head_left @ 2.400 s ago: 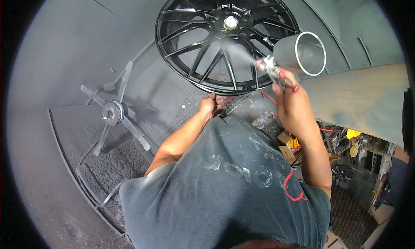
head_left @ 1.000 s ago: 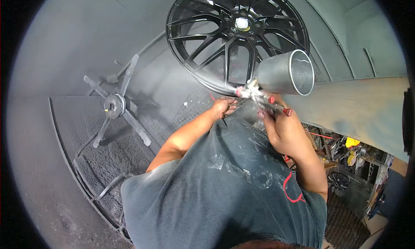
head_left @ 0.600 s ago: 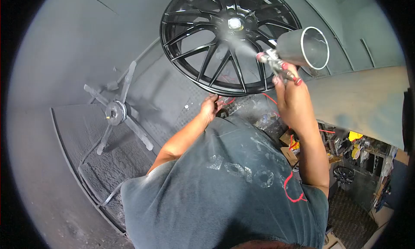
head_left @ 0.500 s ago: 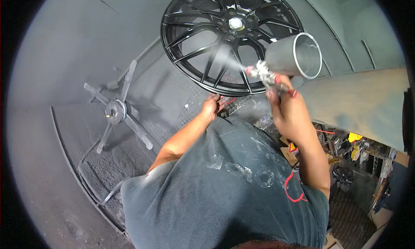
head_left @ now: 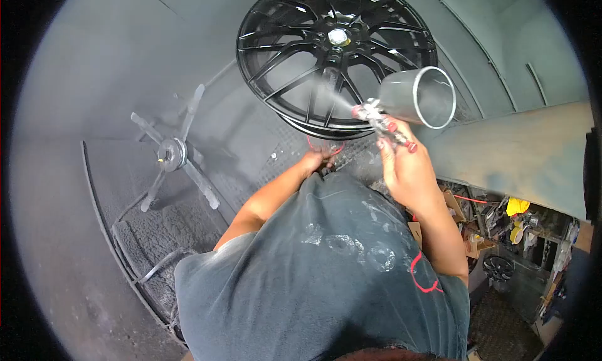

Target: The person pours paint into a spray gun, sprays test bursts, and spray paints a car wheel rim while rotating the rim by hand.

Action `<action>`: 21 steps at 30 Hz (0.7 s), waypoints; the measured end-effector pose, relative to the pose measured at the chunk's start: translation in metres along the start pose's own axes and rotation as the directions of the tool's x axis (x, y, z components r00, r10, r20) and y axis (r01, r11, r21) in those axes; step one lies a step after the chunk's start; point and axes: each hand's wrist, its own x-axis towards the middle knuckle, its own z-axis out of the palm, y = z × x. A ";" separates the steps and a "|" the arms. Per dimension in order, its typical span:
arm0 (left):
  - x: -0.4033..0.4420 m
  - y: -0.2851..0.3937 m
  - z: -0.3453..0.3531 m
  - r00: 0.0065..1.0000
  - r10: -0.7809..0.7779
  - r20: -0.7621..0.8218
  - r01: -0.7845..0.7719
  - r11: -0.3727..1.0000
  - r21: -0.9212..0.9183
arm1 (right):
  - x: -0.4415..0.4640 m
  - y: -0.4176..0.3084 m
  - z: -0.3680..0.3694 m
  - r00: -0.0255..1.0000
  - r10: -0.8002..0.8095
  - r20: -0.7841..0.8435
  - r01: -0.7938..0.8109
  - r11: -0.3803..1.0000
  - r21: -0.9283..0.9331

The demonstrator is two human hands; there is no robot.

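Observation:
Black multi-spoke wheel [head_left: 295, 49] faces up at the top centre, with a bright centre cap. My right hand [head_left: 407, 167] is closed round a spray gun [head_left: 379, 120] with a grey metal cup [head_left: 401, 96], in front of the wheel's lower right rim. A pale mist leaves the nozzle towards the lower spokes. Just below the wheel's bottom rim is my left hand [head_left: 318, 160], its fingers curled by a small dark thing that I cannot make out; the fingertips are partly hidden.
A paint-coated stand with four arms [head_left: 171, 154] is at the left, above a grey textured surface [head_left: 169, 235]. A large pale panel [head_left: 520, 154] extends at the right. Below it are cluttered shelves [head_left: 539, 223], a yellow item [head_left: 517, 205], and another dark wheel [head_left: 498, 268].
The spray gun and my right hand have moved slightly down and left from half a second ago. My left hand sits a little lower, and the wheel's spokes have turned.

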 end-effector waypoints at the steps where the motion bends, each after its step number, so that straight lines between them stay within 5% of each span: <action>1: -0.015 -0.004 -0.004 0.999 0.032 0.023 -0.038 0.956 0.290 | -0.006 0.009 -0.004 0.998 -0.021 -0.066 0.018 0.999 -0.048; 4: -0.001 -0.080 -0.065 1.000 0.020 0.010 -0.020 0.557 0.831 | -0.036 0.038 -0.023 0.977 0.092 -0.191 -0.103 0.994 -0.046; 5: -0.015 -0.097 -0.084 0.992 -0.007 0.124 -0.096 0.593 0.799 | -0.049 0.054 -0.025 0.965 0.127 -0.228 -0.147 0.987 -0.071; 6: -0.002 -0.143 -0.118 0.989 0.110 0.099 -0.136 0.422 0.896 | -0.063 0.069 -0.027 0.961 0.132 -0.242 -0.153 0.986 -0.069; 11: -0.097 -0.171 -0.098 0.975 -0.152 -0.163 0.220 0.775 0.592 | -0.137 0.136 -0.015 0.901 0.353 -0.251 -0.369 0.929 -0.018; 15: -0.131 -0.184 -0.070 0.970 -0.204 -0.133 0.232 0.940 0.249 | -0.179 0.166 0.007 0.837 0.516 -0.180 -0.516 0.855 0.052; 21: -0.141 -0.169 -0.058 0.993 -0.112 0.043 0.115 0.991 -0.062 | -0.183 0.169 0.023 0.857 0.489 -0.163 -0.463 0.869 0.171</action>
